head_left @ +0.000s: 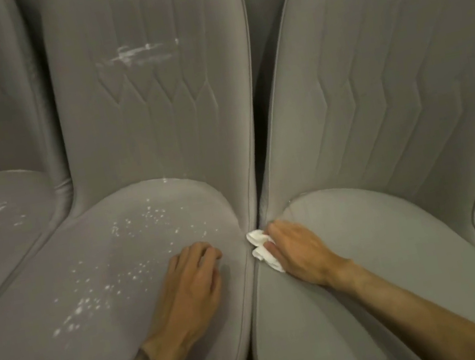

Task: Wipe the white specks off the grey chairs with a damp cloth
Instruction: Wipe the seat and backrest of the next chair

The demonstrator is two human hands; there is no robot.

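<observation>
The right hand (pixel 298 251) pinches the white cloth (pixel 263 250) at the seat edge while the left hand (pixel 191 278), fingers spread, braces the speckled middle chair (pixel 102 267).

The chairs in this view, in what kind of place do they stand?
Probably a dining or seating area indoors, though I cannot be sure. Padded grey chairs stand side by side in a row against a grey wall.

The single head-worn view looks forward and down, close over three padded grey fabric chairs (pixel 142 152), backrests toward twelve o'clock.
</observation>
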